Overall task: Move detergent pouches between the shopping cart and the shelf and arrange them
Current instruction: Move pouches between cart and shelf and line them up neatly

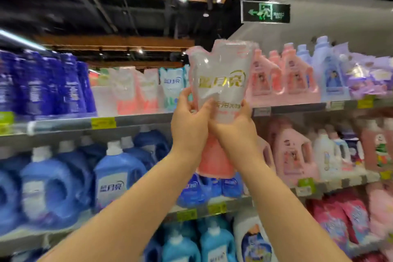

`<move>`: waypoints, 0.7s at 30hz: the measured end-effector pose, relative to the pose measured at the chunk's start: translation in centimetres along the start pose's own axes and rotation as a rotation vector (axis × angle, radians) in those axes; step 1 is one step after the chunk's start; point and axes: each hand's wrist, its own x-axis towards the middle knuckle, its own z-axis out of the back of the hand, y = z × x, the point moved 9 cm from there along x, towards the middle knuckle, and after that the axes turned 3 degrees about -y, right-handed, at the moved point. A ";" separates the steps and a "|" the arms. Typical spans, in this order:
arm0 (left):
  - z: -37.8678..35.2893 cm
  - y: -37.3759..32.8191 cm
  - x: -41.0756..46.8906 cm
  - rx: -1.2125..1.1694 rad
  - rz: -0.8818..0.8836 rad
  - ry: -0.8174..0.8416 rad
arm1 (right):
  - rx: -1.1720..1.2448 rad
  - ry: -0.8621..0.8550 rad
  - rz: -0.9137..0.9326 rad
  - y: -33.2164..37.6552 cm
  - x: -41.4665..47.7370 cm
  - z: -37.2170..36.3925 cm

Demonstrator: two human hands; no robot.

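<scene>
Before the shelf (138, 120), left hand (189, 125) and right hand (236, 133) fingers (185, 97) wrap the upright pouch (221, 83).

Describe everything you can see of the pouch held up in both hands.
The white and pink glossy plastic detergent pouch is held upright in the air, in front of the upper grey metal shelf. Its upper part is white with gold characters and its base is pink; the sealed top is crinkled and stepped. The left hand grips its left edge and the right hand grips its right edge, both around mid-height.
</scene>
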 end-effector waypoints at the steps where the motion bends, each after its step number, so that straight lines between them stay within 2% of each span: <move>1: 1.5 0.3 1.9 0.014 0.011 0.006 | 0.041 0.032 -0.004 0.1 0.8 -2.4; 6: 7.4 2.1 11.6 0.098 0.048 0.018 | 0.082 0.195 0.033 -0.2 7.0 -13.1; 11: 10.9 2.4 21.6 0.279 -0.037 -0.028 | 0.109 0.310 0.165 0.0 15.5 -21.0; 15: 12.2 3.1 28.5 0.417 -0.067 -0.101 | 0.137 0.396 0.197 -0.1 21.6 -26.6; 21: 14.4 6.8 35.7 0.610 -0.006 -0.189 | 0.021 0.456 0.254 -2.5 27.2 -33.9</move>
